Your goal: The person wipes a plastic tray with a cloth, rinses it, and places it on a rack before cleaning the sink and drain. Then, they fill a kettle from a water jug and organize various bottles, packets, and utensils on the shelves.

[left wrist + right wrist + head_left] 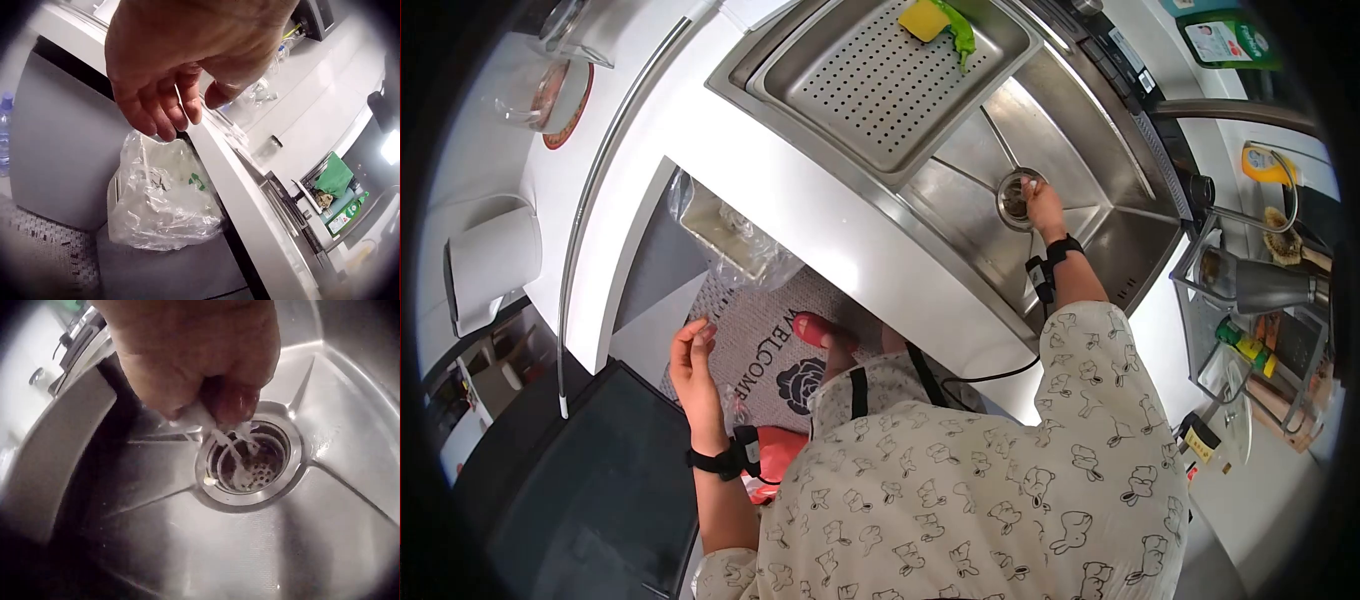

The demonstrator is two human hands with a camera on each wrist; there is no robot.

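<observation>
Right hand (194, 356): fingertips together, pinching wet whitish scraps (232, 447) that hang directly below them, over the drain strainer (265, 474). Steel sink (219, 544) lies beneath and around this hand. Perforated tray (870, 100) ahead and to its left, with a yellow block (922, 19) inside. Left hand (697, 385): fingers loosely bent, above and apart from a clear bag (165, 206). White counter (830, 240) between the hands; lettered mat (745, 330) on the floor, below left hand.

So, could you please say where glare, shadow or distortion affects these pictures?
Head: wide-angle bending, black corners, a bright white counter; left wrist: a light flaring at the right edge; right wrist: highlights on the sink, deep shadow at lower left.
</observation>
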